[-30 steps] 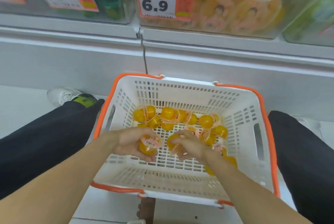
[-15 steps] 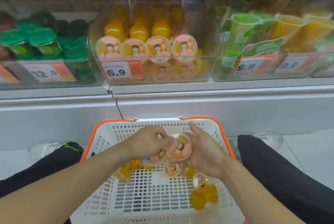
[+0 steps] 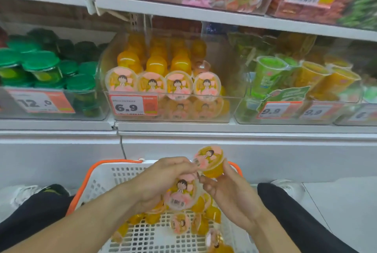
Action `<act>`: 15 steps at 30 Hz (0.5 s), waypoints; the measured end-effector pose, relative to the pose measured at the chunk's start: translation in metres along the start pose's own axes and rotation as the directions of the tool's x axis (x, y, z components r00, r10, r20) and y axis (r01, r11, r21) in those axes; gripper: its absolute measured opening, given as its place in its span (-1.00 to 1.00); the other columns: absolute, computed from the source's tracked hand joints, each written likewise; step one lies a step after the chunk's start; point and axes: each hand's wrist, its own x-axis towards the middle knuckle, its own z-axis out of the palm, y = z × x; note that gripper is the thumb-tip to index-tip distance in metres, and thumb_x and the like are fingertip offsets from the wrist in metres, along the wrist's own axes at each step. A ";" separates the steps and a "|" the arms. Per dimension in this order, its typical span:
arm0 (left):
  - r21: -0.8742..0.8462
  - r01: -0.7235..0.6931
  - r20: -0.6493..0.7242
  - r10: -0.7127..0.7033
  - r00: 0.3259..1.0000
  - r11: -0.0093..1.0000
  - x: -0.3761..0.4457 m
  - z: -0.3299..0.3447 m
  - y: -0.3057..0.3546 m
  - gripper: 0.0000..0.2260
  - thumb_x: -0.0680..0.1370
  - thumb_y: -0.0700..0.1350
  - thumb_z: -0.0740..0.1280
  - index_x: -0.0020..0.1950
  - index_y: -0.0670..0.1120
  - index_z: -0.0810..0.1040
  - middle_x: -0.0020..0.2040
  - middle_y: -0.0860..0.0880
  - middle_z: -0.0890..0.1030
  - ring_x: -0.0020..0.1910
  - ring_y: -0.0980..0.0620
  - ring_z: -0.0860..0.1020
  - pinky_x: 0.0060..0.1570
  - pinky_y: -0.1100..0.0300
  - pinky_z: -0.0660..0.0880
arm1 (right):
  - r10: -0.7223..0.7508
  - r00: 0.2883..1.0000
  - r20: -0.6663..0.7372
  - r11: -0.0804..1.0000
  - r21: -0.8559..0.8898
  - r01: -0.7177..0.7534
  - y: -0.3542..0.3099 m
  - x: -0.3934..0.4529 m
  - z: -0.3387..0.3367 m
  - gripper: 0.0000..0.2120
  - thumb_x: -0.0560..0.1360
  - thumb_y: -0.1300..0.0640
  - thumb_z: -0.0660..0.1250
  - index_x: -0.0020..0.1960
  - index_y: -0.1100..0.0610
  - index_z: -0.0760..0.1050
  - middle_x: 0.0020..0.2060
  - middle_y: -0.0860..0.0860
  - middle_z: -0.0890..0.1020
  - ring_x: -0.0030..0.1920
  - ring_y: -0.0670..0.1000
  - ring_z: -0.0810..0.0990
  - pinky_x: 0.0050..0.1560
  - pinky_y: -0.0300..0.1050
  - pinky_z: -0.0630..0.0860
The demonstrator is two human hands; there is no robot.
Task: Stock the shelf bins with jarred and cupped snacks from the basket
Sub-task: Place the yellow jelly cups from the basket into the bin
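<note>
1. While both hands are raised above the basket, the left hand (image 3: 163, 179) curls round a small clear plastic cup of orange jelly (image 3: 180, 194), its pink cartoon lid turned up and barcode showing
2. Fingers of the right hand (image 3: 230, 193) pinch a second orange jelly cup (image 3: 209, 162) from below, tilted toward the shelf, probably so its lid faces outward like the stocked row
3. Beneath them, the white perforated plastic basket with an orange rim (image 3: 114, 166) holds more loose cups (image 3: 180, 223), so stocking looks unfinished
4. Straight ahead, the clear shelf bin marked 6.9 (image 3: 173, 110) holds matching cups, lids forward; it seems the destination
</note>
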 end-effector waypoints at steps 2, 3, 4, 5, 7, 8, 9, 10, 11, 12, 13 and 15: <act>-0.014 -0.024 -0.023 0.023 0.999 1.000 0.000 0.002 0.001 -0.84 0.57 -0.10 0.38 -0.11 -0.18 0.63 -0.18 -0.11 0.66 -0.22 0.07 0.60 -0.26 0.30 0.49 | -0.064 0.994 -0.087 0.998 0.014 0.065 0.002 0.010 0.011 -0.51 0.57 -0.16 0.29 0.24 0.24 0.56 0.08 0.19 0.59 -0.06 0.06 0.57 -0.01 -0.11 0.52; -0.017 -0.037 -0.044 0.036 0.998 0.999 0.000 0.004 0.002 -0.84 0.56 -0.10 0.38 -0.17 -0.14 0.63 -0.23 -0.08 0.64 -0.28 0.10 0.59 -0.30 0.33 0.47 | -0.074 0.989 -0.129 0.997 0.022 0.078 0.002 0.015 0.016 -0.52 0.57 -0.16 0.23 0.20 0.22 0.60 0.02 0.18 0.60 -0.11 0.04 0.57 -0.03 -0.11 0.51; -0.018 -0.042 -0.065 0.041 0.997 0.999 0.001 0.005 0.002 -0.83 0.55 -0.09 0.39 -0.22 -0.09 0.63 -0.28 -0.05 0.62 -0.32 0.10 0.58 -0.32 0.34 0.46 | -0.078 0.985 -0.153 0.996 0.039 0.085 0.001 0.018 0.021 -0.51 0.56 -0.17 0.19 0.15 0.20 0.63 -0.06 0.15 0.60 -0.18 0.02 0.56 -0.10 -0.14 0.51; -0.013 -0.041 -0.090 0.039 0.995 0.999 0.001 0.005 0.003 -0.81 0.55 -0.07 0.40 -0.26 -0.06 0.63 -0.30 -0.04 0.62 -0.33 0.09 0.58 -0.31 0.32 0.46 | -0.079 0.984 -0.160 0.994 0.057 0.090 -0.001 0.021 0.025 -0.49 0.57 -0.19 0.16 0.14 0.20 0.63 -0.13 0.13 0.59 -0.25 0.00 0.54 -0.19 -0.17 0.50; -0.026 -0.034 -0.132 0.030 0.991 0.999 0.003 0.004 0.006 -0.81 0.54 -0.02 0.40 -0.23 -0.06 0.65 -0.27 -0.06 0.66 -0.29 0.06 0.61 -0.28 0.27 0.48 | -0.077 0.984 -0.162 0.993 0.075 0.090 -0.006 0.023 0.033 -0.47 0.60 -0.19 0.13 0.18 0.23 0.58 -0.15 0.14 0.58 -0.28 0.00 0.51 -0.25 -0.19 0.53; -0.053 -0.039 -0.155 0.030 0.987 0.998 0.004 0.003 0.006 -0.80 0.55 0.00 0.39 -0.17 -0.09 0.65 -0.25 -0.08 0.68 -0.26 0.03 0.63 -0.25 0.25 0.50 | -0.074 0.984 -0.162 0.993 0.077 0.087 -0.010 0.023 0.037 -0.49 0.62 -0.16 0.13 0.21 0.25 0.56 -0.11 0.16 0.58 -0.25 0.02 0.52 -0.21 -0.17 0.56; -0.083 -0.042 -0.187 0.026 0.982 0.996 0.005 0.002 0.008 -0.77 0.55 0.03 0.38 -0.11 -0.13 0.65 -0.21 -0.09 0.70 -0.20 0.00 0.66 -0.19 0.21 0.53 | -0.070 0.984 -0.162 0.993 0.084 0.085 -0.015 0.022 0.040 -0.53 0.63 -0.12 0.14 0.23 0.25 0.54 -0.06 0.19 0.59 -0.21 0.05 0.52 -0.16 -0.14 0.58; -0.115 -0.043 -0.218 0.017 0.976 0.992 0.007 0.001 0.010 -0.75 0.56 0.05 0.37 -0.07 -0.13 0.65 -0.17 -0.10 0.72 -0.14 -0.04 0.68 -0.10 0.16 0.55 | -0.071 0.984 -0.164 0.991 0.099 0.088 -0.021 0.020 0.043 -0.55 0.63 -0.08 0.14 0.24 0.25 0.53 0.00 0.22 0.58 -0.20 0.08 0.53 -0.15 -0.12 0.58; -0.152 -0.038 -0.240 0.000 0.971 0.988 0.009 0.001 0.011 -0.74 0.56 0.08 0.37 -0.03 -0.11 0.66 -0.14 -0.10 0.72 -0.08 -0.08 0.68 -0.02 0.09 0.54 | -0.076 0.983 -0.165 0.989 0.116 0.096 -0.028 0.018 0.046 -0.57 0.63 -0.06 0.15 0.26 0.25 0.51 0.04 0.24 0.56 -0.19 0.10 0.53 -0.15 -0.11 0.58; -0.194 -0.029 -0.247 -0.020 0.969 0.981 0.010 0.001 0.013 -0.72 0.56 0.10 0.36 -0.01 -0.10 0.67 -0.13 -0.10 0.72 -0.08 -0.10 0.66 0.00 0.07 0.52 | -0.090 0.983 -0.162 0.984 0.135 0.113 -0.036 0.016 0.049 -0.58 0.62 -0.04 0.14 0.27 0.25 0.50 0.07 0.24 0.54 -0.18 0.12 0.53 -0.14 -0.09 0.58; -0.235 -0.014 -0.241 -0.044 0.970 0.972 0.011 0.002 0.016 -0.71 0.56 0.11 0.36 0.01 -0.10 0.66 -0.13 -0.10 0.71 -0.11 -0.11 0.65 -0.02 0.08 0.51 | -0.113 0.981 -0.159 0.979 0.149 0.137 -0.044 0.014 0.052 -0.59 0.60 0.00 0.15 0.26 0.26 0.51 0.08 0.25 0.54 -0.16 0.13 0.53 -0.13 -0.07 0.59; -0.294 0.013 -0.219 -0.080 0.972 0.956 0.012 0.002 0.019 -0.71 0.56 0.11 0.36 0.06 -0.10 0.64 -0.14 -0.11 0.70 -0.18 -0.10 0.64 -0.10 0.11 0.51 | -0.178 0.971 -0.157 0.975 0.108 0.196 -0.064 0.011 0.060 -0.64 0.57 0.06 0.18 0.16 0.26 0.61 0.07 0.22 0.58 -0.14 0.12 0.54 -0.13 -0.07 0.61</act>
